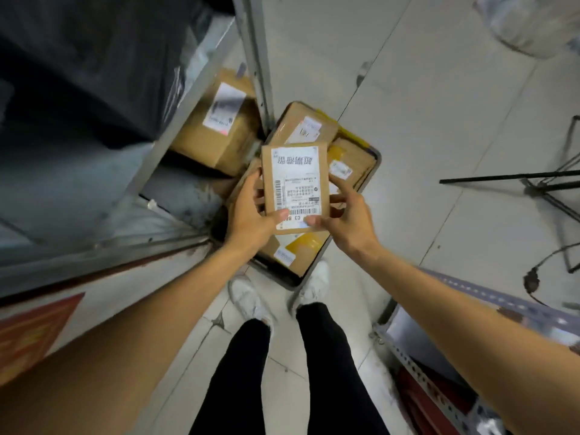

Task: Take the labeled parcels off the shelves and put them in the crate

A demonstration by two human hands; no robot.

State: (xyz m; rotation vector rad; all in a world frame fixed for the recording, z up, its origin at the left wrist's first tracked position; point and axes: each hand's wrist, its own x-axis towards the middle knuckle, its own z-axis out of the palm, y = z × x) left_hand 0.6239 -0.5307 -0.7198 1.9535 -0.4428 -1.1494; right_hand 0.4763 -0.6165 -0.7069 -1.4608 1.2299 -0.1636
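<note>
I hold a small flat cardboard parcel point(295, 183) with a white printed label, face up, above the crate. My left hand point(251, 215) grips its left edge, thumb on the label. My right hand point(340, 215) grips its right edge, thumb on the lower label corner. Below on the floor stands the dark crate point(373, 171), holding several labeled cardboard parcels, one of them point(303, 125) at the far end. Another labeled cardboard box point(216, 120) sits on the low shelf to the left.
A metal shelf unit point(175, 120) with an upright post point(254, 58) fills the left side. A second perforated metal rack point(470, 296) is at lower right. Black metal legs and a cable point(549, 183) lie at right. My feet stand just before the crate.
</note>
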